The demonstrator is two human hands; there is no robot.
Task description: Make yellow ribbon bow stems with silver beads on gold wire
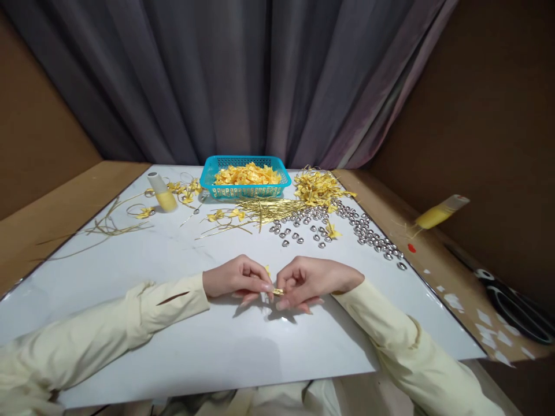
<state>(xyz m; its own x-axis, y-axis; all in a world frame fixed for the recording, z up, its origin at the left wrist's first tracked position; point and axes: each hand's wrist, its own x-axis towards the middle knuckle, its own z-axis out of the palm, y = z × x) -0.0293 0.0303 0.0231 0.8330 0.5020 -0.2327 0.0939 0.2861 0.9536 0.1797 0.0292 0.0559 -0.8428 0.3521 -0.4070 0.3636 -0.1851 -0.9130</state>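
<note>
Both hands sit low over the near middle of the white table (173,329), knuckles nearly meeting; the left hand (236,278) and the right hand (318,278) each have thumb and forefinger closed together on the same small gold piece (278,291), the other fingers curled under and resting on or just above the surface. As I judge it, the risk here is a slip; the piece is tiny and looks smooth and shiny, so a slightly uneven squeeze from either side could pop it out of the pinch, and on that glossy top it would likely skid off; pressing too hard might equally bend or crease it, since it looks thin. A sleeve dragged forward could also sweep into the loose silver beads (373,234) scattered beyond the right hand, and those would roll. The piece itself shows only as a short, bright gold band between the fingertips, lying roughly level; a scrap of yellow (267,269) pokes up just above it, though whether that is joined to it I cannot tell. Well beyond the hands stand a blue basket (245,192) heaped with yellow bows (247,174), a sheaf of gold strips (264,209) before it, and a small bottle (161,192) to the left.
</note>
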